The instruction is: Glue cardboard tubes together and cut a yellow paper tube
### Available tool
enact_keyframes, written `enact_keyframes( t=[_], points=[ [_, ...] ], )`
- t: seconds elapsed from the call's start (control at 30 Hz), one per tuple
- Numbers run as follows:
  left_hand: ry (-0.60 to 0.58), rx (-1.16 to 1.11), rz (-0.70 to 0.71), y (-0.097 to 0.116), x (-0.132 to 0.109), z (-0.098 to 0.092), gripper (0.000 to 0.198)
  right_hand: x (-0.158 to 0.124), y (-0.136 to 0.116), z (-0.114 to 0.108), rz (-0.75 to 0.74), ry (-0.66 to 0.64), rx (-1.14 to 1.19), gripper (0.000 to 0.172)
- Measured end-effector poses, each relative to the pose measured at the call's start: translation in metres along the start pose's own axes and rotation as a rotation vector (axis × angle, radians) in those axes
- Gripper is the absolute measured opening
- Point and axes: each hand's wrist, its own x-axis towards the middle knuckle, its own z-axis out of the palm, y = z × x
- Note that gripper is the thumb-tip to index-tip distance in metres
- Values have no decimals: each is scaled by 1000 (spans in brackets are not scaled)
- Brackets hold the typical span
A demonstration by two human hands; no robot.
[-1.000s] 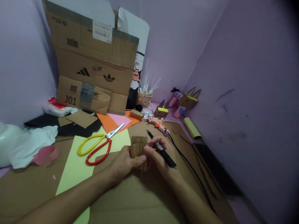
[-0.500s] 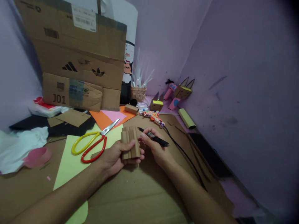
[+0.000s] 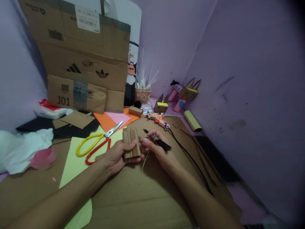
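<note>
My left hand (image 3: 121,154) is closed around a small folded piece of cardboard (image 3: 131,143), its thumb pressed on the ridged front and its fingers behind. My right hand (image 3: 159,148) holds a black pen (image 3: 159,142) against the fingers, with the tip pointing up and left. The right thumb and fingertips are close to the cardboard's right edge; whether they touch it I cannot tell. A thin yellowish strip (image 3: 144,161) hangs below, between the hands. Scissors (image 3: 107,136) with one yellow and one red handle lie just left of the cardboard, blades open.
A large cardboard box (image 3: 85,57) stands at the back left. Behind the hands lies a flower-patterned glue gun (image 3: 160,120) with a black cord. Yellow paper (image 3: 78,190), white cloth (image 3: 23,149) and a yellow paper tube (image 3: 193,121) surround the cardboard sheet (image 3: 133,203). Cardboard animal figures (image 3: 188,93) stand farther back.
The thin strip now hangs lower and shows plainly between my hands. The folded cardboard has tilted slightly. The whole view has shifted a little, moving the background rightward.
</note>
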Motion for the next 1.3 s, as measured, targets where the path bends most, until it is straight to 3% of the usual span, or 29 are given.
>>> enact_keyframes(
  t=[0.1,0.27,0.33,0.57,0.67,0.77,0.9,1.0,1.1,1.3],
  points=[
    [-8,96,43,-3,-7,9,20,0,2,0,-25,20,29,33],
    [4,577,238,-2,-16,19,14,-5,7,3,53,-42,176,27],
    [-12,652,287,-4,-15,19,17,-8,8,6,30,-46,182,25],
    [-29,593,319,-11,-9,14,20,-9,7,8,0,-50,155,25],
    [-5,559,269,-9,-11,15,22,-6,-2,-1,-101,105,93,23],
    [-7,501,222,-6,-13,16,25,-6,-13,-10,-226,266,119,34],
    [15,495,218,-4,-15,17,25,-15,-17,-14,-330,191,44,46],
    [4,491,211,-6,-13,16,26,-24,-16,-11,-392,153,-61,33],
    [-44,457,222,-11,-9,13,31,-31,-20,-8,-434,215,-262,22],
    [-63,481,255,-17,-6,10,30,-37,-30,-6,-543,230,-594,22]
  ],
)
